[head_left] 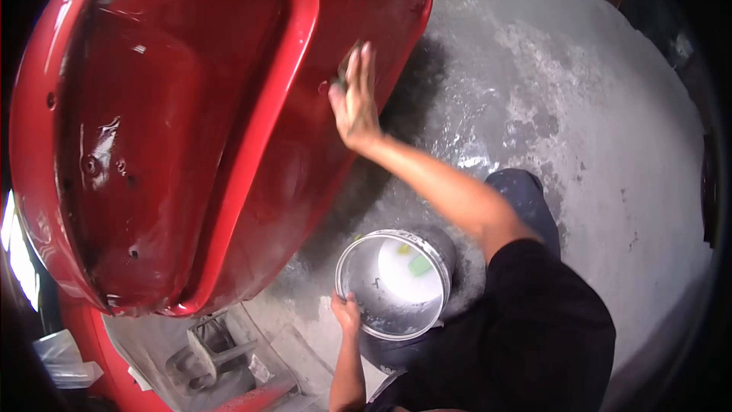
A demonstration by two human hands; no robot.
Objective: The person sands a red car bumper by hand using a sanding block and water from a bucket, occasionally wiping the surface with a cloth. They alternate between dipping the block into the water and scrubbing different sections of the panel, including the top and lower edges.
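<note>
My right hand [357,103] lies against the red car body panel [305,145], fingers stretched out and together. A thin dark, olive-edged pad [342,75] shows partly from under the fingers; most of it is hidden by the hand. My left hand [347,311] grips the near left rim of a bucket [364,255], its fingers curled over the edge. Inside the bucket, a green rectangular pad [418,265] and a smaller yellow-green piece [403,249] show against a bright white patch.
Wet grey concrete floor [488,99] stretches right of the panel. My knee [526,187] is beside the bucket. At lower left are a dusty grey plastic part [217,351], a red surface [88,336] and a clear plastic bag [67,360]. The raised panel ridge [255,149] runs lengthwise.
</note>
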